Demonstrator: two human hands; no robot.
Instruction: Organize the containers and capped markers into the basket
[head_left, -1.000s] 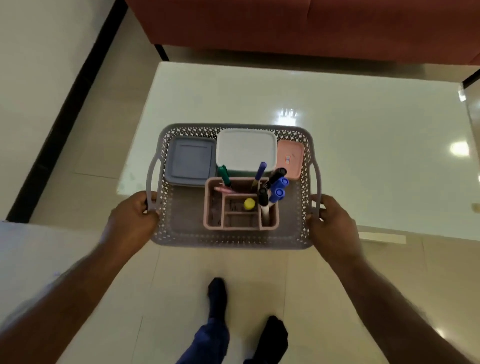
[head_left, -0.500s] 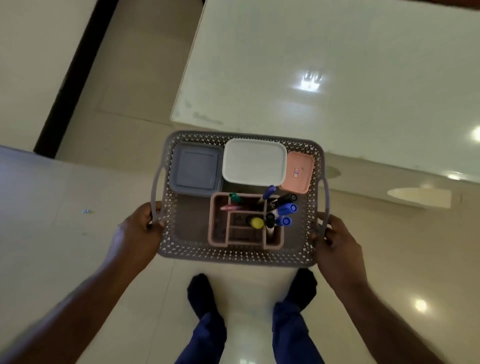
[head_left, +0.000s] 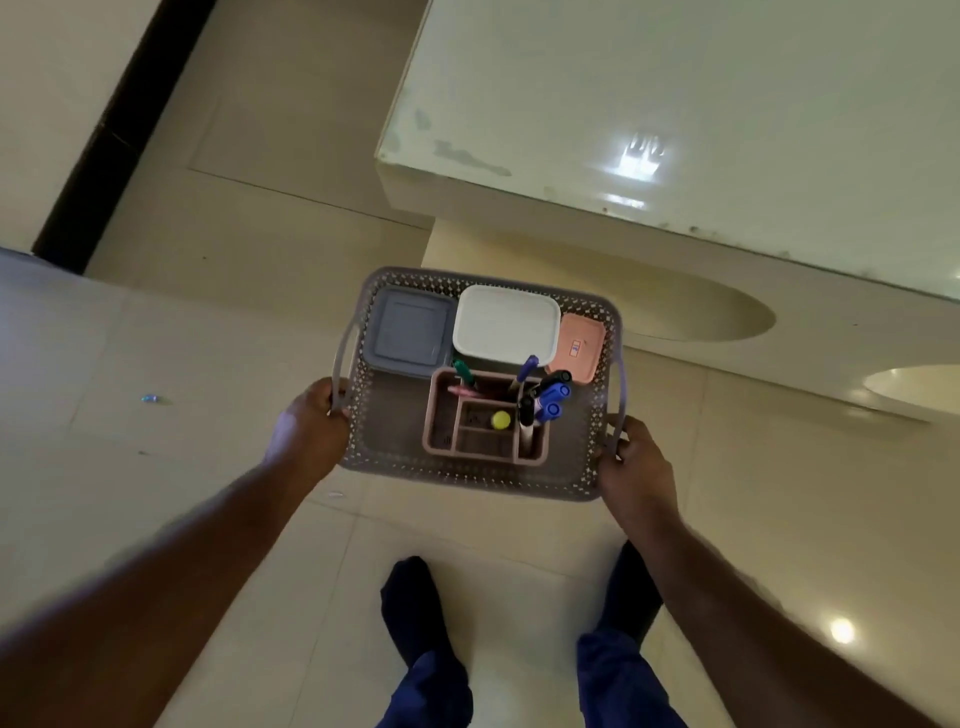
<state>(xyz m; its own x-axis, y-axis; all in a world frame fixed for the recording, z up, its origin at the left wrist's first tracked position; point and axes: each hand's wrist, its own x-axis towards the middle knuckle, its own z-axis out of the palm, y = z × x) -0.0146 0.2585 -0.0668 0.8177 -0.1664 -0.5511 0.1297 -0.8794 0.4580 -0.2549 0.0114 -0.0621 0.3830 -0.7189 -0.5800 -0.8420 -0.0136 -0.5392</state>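
**Loaded basket held in the air by both handles**

The grey perforated plastic basket (head_left: 467, 475) hangs above the beige tiled floor (head_left: 208, 364), clear of the glossy white surface (head_left: 727, 104) beyond it; the left hand (head_left: 306, 431) curls its fingers round the left handle, and the right hand (head_left: 636, 467) grips the right handle in the same way; inside, along the far wall, sit three lidded containers side by side: a grey square one (head_left: 410, 332), a white rectangular one (head_left: 506, 325) and a small pink one (head_left: 579, 348); nearer the person stands a pink divided plastic organiser (head_left: 483, 447), with capped markers (head_left: 550, 400) in blue, black and green leaning out of its compartments, and a yellow cap (head_left: 501, 419) showing in a middle one; two feet in dark socks (head_left: 415, 608) stand below the basket.
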